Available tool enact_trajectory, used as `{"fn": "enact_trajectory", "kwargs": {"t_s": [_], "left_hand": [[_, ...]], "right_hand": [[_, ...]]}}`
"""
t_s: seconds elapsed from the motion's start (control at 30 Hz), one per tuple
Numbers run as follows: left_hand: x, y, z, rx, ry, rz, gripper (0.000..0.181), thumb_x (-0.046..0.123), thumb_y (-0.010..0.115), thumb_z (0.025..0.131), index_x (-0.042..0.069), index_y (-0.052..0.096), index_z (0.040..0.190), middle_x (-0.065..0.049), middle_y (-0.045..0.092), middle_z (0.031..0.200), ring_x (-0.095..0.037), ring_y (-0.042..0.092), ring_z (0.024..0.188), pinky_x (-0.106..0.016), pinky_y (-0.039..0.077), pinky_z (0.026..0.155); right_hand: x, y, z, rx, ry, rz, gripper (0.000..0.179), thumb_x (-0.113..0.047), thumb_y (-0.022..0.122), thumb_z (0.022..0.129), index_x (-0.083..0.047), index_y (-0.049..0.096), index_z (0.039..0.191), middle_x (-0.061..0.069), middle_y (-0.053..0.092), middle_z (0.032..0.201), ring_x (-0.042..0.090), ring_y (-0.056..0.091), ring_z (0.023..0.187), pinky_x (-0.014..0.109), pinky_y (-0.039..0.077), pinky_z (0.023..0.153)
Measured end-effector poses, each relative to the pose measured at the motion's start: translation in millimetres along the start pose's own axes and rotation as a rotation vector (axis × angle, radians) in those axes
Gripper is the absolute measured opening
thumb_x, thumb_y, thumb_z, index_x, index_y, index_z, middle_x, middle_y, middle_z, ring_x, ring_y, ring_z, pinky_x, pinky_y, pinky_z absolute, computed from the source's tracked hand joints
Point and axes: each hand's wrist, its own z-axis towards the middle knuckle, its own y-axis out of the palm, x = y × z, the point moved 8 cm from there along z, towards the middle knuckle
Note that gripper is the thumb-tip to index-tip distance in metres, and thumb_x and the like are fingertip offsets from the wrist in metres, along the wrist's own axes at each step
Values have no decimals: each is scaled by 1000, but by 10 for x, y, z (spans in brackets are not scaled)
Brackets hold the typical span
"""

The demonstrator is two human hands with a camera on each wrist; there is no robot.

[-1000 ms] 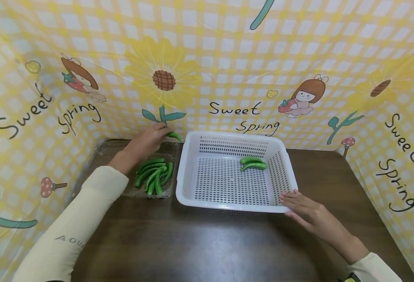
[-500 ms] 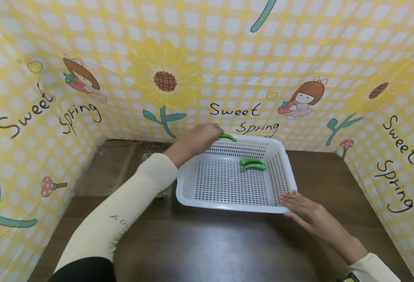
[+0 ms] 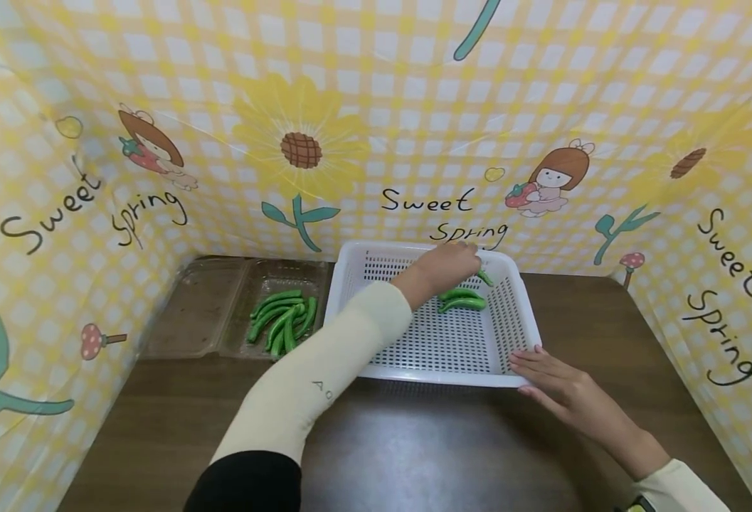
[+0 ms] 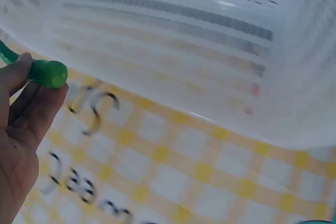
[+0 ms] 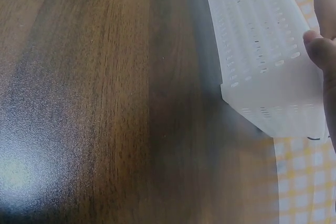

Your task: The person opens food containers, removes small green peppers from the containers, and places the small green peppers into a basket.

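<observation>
My left hand (image 3: 442, 270) is over the back right part of a white perforated plastic basket (image 3: 414, 348), pinching a green chili pepper (image 3: 485, 277) between thumb and fingers. The rounded end of that pepper (image 4: 51, 74) sticks out past the fingertips in the left wrist view. Two green peppers (image 3: 462, 304) lie below on the basket floor. At the front right corner, my right hand (image 3: 568, 391) holds the rim, fingers over the inner side and thumb outside. That thumb (image 5: 317, 48) shows against the basket's outer wall in the right wrist view.
Left of the basket, an opened clear plastic clamshell box (image 3: 321, 274) holds several green peppers (image 3: 282, 320), its lid (image 3: 193, 306) laid flat further left. All stand on a dark wooden table (image 3: 414, 448). Yellow checked cloth (image 3: 401, 128) hangs close behind and on both sides.
My left hand has carried the pepper rightward from over the clamshell box, across the basket's back rim, to above its right part. The right hand has stayed at the corner.
</observation>
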Motion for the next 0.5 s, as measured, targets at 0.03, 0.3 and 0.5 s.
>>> {"fn": "enact_trajectory", "kwargs": {"t_s": [0.03,0.3,0.5], "left_hand": [[69,18,34,-5,19,9,24,6,57,103,13,75,117,-9,70,128,-19,68,116,-27,56,98],[250,303,89,-72,-68,-442,27,16,42,104,12,67,92,1,61,84,-10,50,69,-20,46,68],[157,567,-3,-121,-293,-790,31,24,37,98,14,65,88,-1,61,75,-12,46,61,-24,40,62]], "right_hand": [[0,-2,1,0,1,-1,48,-10,77,88,-11,68,135,14,69,135,14,54,139,23,28,124],[-16,7,17,19,-25,12,41,-15,73,94,-10,68,135,14,69,135,16,56,138,24,27,124],[11,27,12,-5,5,5,47,-10,77,89,-11,68,135,12,69,135,15,56,137,23,27,124]]}}
